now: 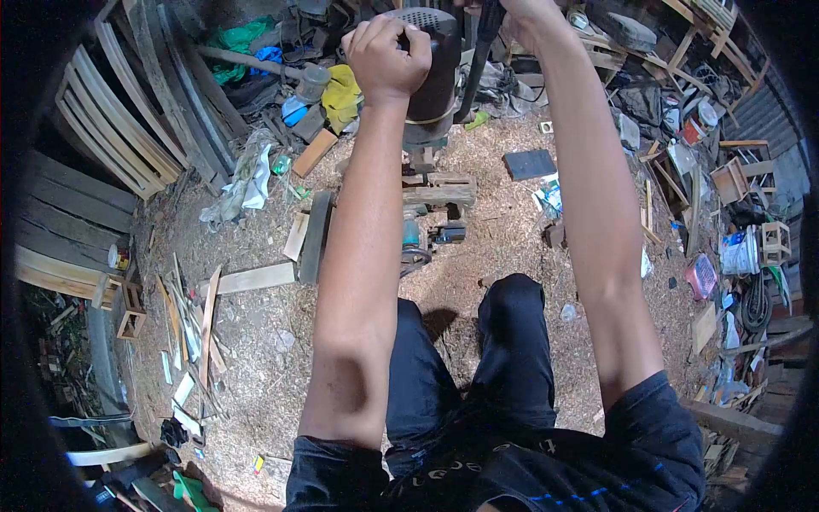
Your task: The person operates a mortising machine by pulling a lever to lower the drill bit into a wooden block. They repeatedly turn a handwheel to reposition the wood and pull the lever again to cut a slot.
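Note:
My left hand is closed, its fingers curled in and its thumb raised. It rests against the upper left side of a dark upright cylinder with a perforated top and a pale band near its base. What the fingers hold, if anything, is hidden. At the top edge of the view, my right hand is partly cut off. It closes at the upper end of a black bar, which slants down just right of the cylinder. Below the cylinder stands a stand or machine with wooden blocks and a small wheel.
Wood shavings cover the floor. Curved wooden pieces lean at the left, with thin offcuts below them. A dark flat block lies right of the machine. A pink basket, buckets and wooden frames crowd the right side.

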The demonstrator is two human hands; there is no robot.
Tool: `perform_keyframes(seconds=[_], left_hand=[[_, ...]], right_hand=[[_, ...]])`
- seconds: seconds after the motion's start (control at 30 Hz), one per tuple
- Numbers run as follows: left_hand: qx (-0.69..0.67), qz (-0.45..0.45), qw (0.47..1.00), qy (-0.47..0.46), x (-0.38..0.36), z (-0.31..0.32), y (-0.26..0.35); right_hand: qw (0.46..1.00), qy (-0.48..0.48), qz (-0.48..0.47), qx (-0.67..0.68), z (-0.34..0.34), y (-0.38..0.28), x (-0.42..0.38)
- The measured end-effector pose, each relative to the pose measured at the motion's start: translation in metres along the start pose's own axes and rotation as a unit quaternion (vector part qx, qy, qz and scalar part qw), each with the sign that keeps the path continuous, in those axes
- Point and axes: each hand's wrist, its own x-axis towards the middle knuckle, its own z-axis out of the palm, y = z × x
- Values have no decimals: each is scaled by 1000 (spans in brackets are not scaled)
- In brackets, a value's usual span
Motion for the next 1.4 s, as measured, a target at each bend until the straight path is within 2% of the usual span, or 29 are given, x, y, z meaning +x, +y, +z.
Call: perform_keyframes(seconds=[0.13,0.23,0.33,0.4,0.43,0.47,0.57,0.7,0.8,0.9,0.97,1.0,1.03,1.07,1.17,1.27,1.37,1.4], left_hand=[[-8,9,1000,-4,-3,-1,1],[-3,12,1000,4,-2,0,0],[-5,16,1000,-3,-6,-1,-2],[-13,12,1000,-4,-13,-1,-2],[-9,14,1000,-9,-16,-1,-2],[-3,14,1000,-14,-22,-3,-2],[-8,17,1000,-9,-32,-4,-2],[-24,7,1000,-9,-32,-5,1],[-23,-5,1000,0,-26,-1,0],[5,-17,999,-31,-28,-2,-3],[-1,-11,1000,-22,-28,-3,-1],[-3,-7,1000,-10,-28,-2,-1],[-5,-3,1000,1,-31,0,-3],[-11,-2,1000,9,-31,2,-5],[-22,-2,1000,5,-28,0,-2],[-4,7,1000,3,-31,1,-5],[-1,8,1000,-23,-31,-1,-6],[-10,3,1000,-28,-31,-1,-7]], right_hand=[[999,24,25,8,-9,7,-15],[995,71,-9,-66,2,1,-29],[989,124,-13,-85,16,3,-71],[979,116,-118,-116,14,41,-124],[971,131,-178,-87,13,67,-155],[980,86,-171,-59,6,90,-196],[959,67,-264,-80,7,127,-265],[966,56,-246,-53,7,118,-264],[977,90,-194,-28,16,117,-259],[985,64,-146,-69,13,111,-258],[979,23,-39,-197,6,90,-263],[967,6,-33,-252,3,86,-261],[951,-11,-27,-306,0,78,-257],[921,-125,118,-349,-7,60,-244],[786,-246,193,-534,-11,76,-209],[822,-186,378,-383,2,66,-192],[817,-116,454,-336,11,57,-191],[802,-101,434,-397,14,63,-190]])
